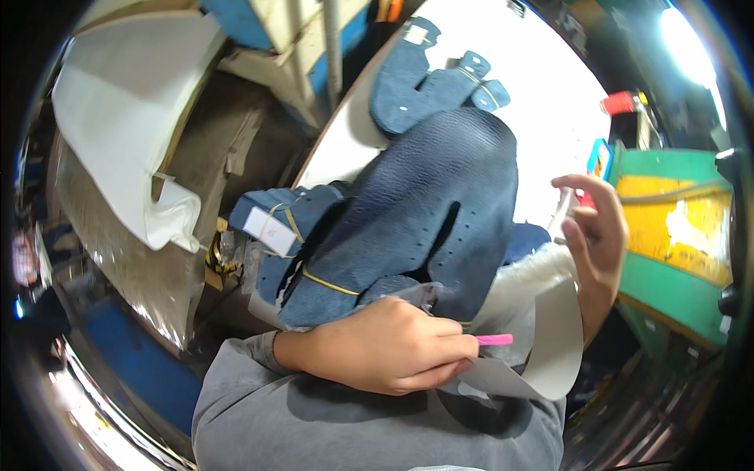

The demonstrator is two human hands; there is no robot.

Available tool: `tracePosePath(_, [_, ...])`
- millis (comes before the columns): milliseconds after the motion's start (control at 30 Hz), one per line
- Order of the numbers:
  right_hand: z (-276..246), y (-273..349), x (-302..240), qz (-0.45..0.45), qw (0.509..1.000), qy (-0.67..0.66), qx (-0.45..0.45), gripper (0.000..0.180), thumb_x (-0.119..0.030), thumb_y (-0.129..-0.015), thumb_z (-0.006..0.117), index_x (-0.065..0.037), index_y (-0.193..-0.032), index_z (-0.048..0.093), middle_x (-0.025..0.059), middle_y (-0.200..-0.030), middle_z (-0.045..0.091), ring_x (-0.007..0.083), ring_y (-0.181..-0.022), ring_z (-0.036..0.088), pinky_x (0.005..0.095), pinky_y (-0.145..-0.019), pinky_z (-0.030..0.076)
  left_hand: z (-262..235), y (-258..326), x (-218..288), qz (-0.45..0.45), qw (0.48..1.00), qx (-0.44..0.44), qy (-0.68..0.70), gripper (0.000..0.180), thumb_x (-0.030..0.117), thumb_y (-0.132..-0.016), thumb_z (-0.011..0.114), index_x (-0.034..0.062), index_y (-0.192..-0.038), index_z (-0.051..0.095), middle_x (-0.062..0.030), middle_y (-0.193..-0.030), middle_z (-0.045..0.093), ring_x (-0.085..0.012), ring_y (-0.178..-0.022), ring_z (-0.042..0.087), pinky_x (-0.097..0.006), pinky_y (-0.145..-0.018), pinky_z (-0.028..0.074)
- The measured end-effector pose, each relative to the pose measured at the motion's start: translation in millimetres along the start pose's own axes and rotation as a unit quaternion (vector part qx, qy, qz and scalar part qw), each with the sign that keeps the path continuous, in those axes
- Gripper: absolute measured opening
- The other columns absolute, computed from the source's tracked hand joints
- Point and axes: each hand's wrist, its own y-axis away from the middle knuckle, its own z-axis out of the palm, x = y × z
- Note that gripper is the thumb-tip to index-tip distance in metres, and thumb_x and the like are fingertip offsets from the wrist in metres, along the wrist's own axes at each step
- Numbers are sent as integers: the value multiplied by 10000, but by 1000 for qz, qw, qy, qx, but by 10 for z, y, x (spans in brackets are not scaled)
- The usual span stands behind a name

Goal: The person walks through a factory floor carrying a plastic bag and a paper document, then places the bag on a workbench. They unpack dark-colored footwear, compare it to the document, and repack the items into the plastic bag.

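Note:
My left hand (400, 345) is closed low in front of me, with a thin pink stick (495, 340) poking out past its fingers. Beside it a curved pale sheet (554, 345) bends upward, and crumpled clear plastic shows at the fingers. To the right, my right hand (598, 243) is raised, thumb and forefinger curled about a small whitish piece (562, 213) that I cannot make out. A large stack of dark blue leather pieces (440, 180), with a slot and punched holes, lies before me. A yellow rubber band (330, 282) crosses its near left part.
More banded blue pieces lie farther back (420, 90) and at left under a white label (269, 231). They rest on a white table (550, 86). A green and yellow machine part (675, 228) stands right; white sheeting (133, 102) drapes over a stack at left.

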Motion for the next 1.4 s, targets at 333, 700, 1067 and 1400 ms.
tracePosePath(333, [190, 31, 333, -39, 991, 0, -127, 516, 55, -934, 584, -87, -1428, 619, 66, -1017, 549, 158, -823, 473, 276, -712, 403, 10, -109, 64, -46, 998, -25, -40, 66, 90, -912, 646, 101, -977, 658, -68, -777, 622, -278, -623, 637, -373, -543, 470])
tracePosePath(700, [301, 82, 463, -108, 974, -145, -136, 655, 140, -856, 441, -126, -1417, 649, 60, -879, 465, 171, -822, 434, 286, -770, 383, -25, -160, 100, -93, 991, -88, -36, 79, 113, -937, 650, 57, -991, 640, -86, -830, 642, -309, -660, 633, -390, -566, 479])
tracePosePath(1067, [334, -304, 1230, 129, 982, 128, 39, 228, -93, -965, 625, -60, -1187, 666, 52, -937, 643, 88, -694, 541, 271, -652, 456, -23, -212, 81, -106, 992, -62, -19, 183, 191, -1010, 589, 28, -928, 611, -105, -762, 585, -328, -609, 601, -400, -537, 462])
tracePosePath(1400, [1523, -1366, 2057, -283, 914, 288, -43, 464, -238, -970, 621, -234, -1433, 586, 98, -1548, 494, 329, -1475, 412, 550, -1203, 345, -87, -208, 63, -143, 985, -89, -25, 209, 210, -891, 712, 9, -947, 692, -98, -776, 585, -291, -579, 607, -372, -529, 472])
